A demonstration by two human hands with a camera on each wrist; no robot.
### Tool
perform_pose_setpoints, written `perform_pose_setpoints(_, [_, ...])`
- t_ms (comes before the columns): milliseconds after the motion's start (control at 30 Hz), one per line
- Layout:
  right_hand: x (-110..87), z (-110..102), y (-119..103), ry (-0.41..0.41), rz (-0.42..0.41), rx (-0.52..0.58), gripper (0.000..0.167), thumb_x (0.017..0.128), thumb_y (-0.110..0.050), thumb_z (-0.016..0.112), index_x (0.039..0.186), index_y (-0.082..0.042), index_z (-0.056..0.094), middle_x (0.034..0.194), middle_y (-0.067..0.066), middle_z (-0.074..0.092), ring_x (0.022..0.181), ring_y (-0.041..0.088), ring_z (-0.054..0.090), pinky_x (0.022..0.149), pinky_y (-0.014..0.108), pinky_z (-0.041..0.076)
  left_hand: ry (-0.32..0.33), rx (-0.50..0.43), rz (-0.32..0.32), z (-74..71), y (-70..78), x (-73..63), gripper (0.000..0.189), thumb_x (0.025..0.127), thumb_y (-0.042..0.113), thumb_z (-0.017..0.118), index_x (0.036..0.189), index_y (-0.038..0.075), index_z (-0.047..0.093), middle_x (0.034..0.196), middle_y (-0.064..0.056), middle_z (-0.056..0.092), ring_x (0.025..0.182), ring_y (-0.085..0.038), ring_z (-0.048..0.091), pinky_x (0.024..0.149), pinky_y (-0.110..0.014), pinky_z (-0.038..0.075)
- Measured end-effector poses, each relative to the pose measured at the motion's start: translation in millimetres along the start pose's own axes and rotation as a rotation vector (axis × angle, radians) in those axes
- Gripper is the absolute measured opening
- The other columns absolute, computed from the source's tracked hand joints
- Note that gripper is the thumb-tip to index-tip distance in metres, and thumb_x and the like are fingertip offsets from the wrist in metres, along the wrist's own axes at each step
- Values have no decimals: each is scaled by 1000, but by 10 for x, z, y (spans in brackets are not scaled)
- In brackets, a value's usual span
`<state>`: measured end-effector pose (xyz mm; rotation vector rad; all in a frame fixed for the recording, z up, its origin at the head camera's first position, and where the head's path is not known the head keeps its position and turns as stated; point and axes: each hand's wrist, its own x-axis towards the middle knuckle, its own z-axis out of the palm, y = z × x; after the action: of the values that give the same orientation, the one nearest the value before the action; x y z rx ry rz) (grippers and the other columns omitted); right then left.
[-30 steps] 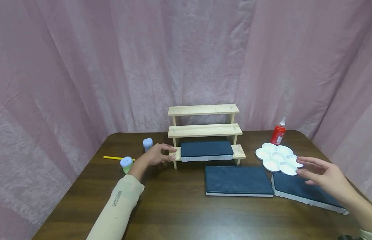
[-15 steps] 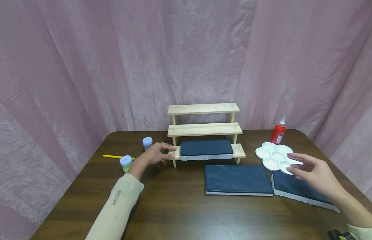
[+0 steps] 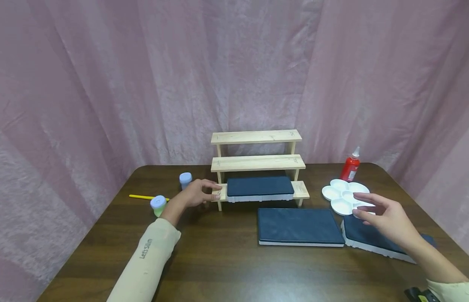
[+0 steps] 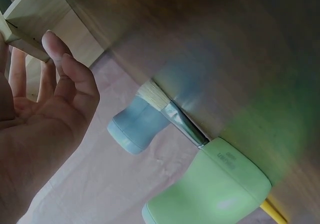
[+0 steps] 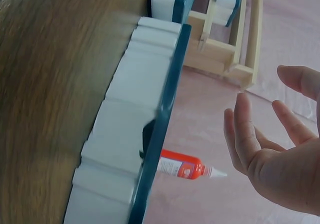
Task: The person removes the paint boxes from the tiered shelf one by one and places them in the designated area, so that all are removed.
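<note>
My left hand (image 3: 196,194) grips the left end of the lowest board of a three-step wooden stand (image 3: 257,162). Across that bottom step lies a white box with a navy lid (image 3: 260,186). In the left wrist view, the fingers curl about the board's end (image 4: 27,41). My right hand (image 3: 387,218) hovers with parted fingers and holds nothing. It overlaps the white flower-shaped paint palette (image 3: 339,206) and a second navy-lidded box (image 3: 370,233) in the head view. Another such box (image 3: 300,226) lies on the table before the stand.
Behind the palette stands a red bottle with a pointed nozzle (image 3: 349,169). Left of the stand are a blue jar (image 3: 185,179), a green jar (image 3: 158,206) and a yellow-handled brush (image 3: 141,196). A pink curtain (image 3: 257,75) hangs behind the table (image 3: 219,268).
My right hand has moved left over the palette and the right-hand box, its fingers still parted. The left hand stays at the stand's lowest board.
</note>
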<state>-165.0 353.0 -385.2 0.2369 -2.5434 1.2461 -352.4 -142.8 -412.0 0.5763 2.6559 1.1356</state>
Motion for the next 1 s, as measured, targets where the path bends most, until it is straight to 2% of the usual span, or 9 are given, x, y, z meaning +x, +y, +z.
perform_pose_setpoints(200, [40, 83, -22, -10, -6, -10, 49, 90, -15, 75, 130, 6, 58, 112, -32, 54, 90, -5, 65, 67, 23, 57, -5, 16, 7, -2, -9, 10, 37, 86, 20, 79, 121, 11, 73, 138, -14, 57, 70, -20, 65, 62, -27, 53])
perform_pose_setpoints(300, [63, 127, -49, -11, 4, -29, 47, 90, -17, 75, 130, 3, 61, 117, -15, 60, 91, -8, 63, 70, 18, 55, -4, 17, 10, 4, -12, 12, 36, 86, 20, 79, 120, 12, 73, 137, -14, 58, 73, -22, 66, 62, -27, 53])
perform_pose_setpoints(433, [96, 184, -90, -20, 18, -31, 47, 91, -19, 74, 131, 2, 61, 126, 17, 60, 92, -8, 62, 71, 19, 55, 3, 7, 14, 7, -13, 15, 36, 85, 19, 80, 119, 11, 74, 136, -15, 58, 71, -20, 65, 61, -27, 53])
perform_pose_setpoints(500, [117, 211, -106, -23, 18, -36, 47, 91, -20, 74, 131, 2, 60, 127, 24, 58, 93, -9, 62, 72, 19, 55, 3, 6, 13, 1, -9, 16, 36, 85, 19, 80, 120, 11, 73, 137, -15, 58, 69, -20, 64, 61, -27, 53])
perform_pose_setpoints(633, [168, 261, -125, -38, 26, -57, 47, 92, -20, 73, 132, 1, 60, 130, 25, 56, 100, 17, 70, 73, 24, 57, -2, 4, 6, -7, 2, 20, 36, 85, 19, 80, 120, 12, 73, 137, -14, 57, 66, -19, 64, 61, -27, 52])
perform_pose_setpoints(733, [203, 297, -131, -49, 26, -68, 47, 92, -18, 73, 132, 2, 59, 132, 26, 55, 107, 40, 66, 72, 29, 59, -3, 6, 5, -10, 4, 21, 36, 85, 20, 80, 120, 12, 73, 138, -15, 57, 66, -19, 64, 61, -27, 52])
perform_pose_setpoints(1000, [249, 376, -163, -62, -12, -39, 44, 91, -14, 73, 130, 4, 60, 129, 28, 57, 107, 48, 63, 70, 27, 58, 0, 6, 2, -6, -10, 10, 36, 85, 19, 80, 120, 11, 73, 137, -15, 58, 65, -19, 64, 61, -26, 53])
